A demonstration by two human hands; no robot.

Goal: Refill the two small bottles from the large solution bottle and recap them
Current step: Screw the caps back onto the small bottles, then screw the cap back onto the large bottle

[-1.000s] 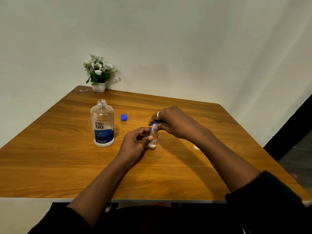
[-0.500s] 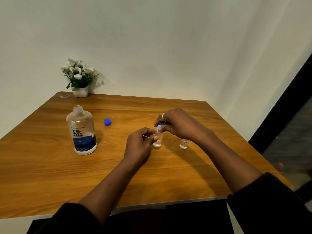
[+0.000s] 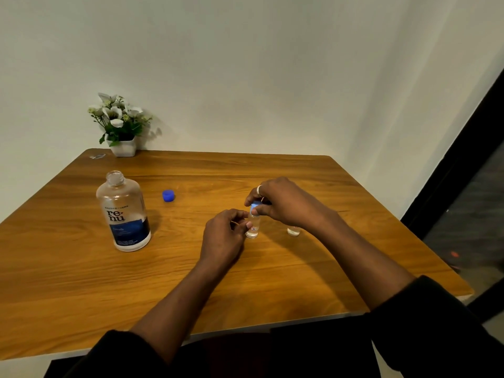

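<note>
Wooden table (image 3: 245, 282): both hands' grips hold one small bottle (image 3: 252, 227); second bottle (image 3: 293, 231) half-hidden.

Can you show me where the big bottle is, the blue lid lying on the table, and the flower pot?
big bottle (image 3: 123, 214): head view, on its label.
blue lid (image 3: 168, 195): head view, on its side wall.
flower pot (image 3: 123, 148): head view, on the white pot's front.
</note>
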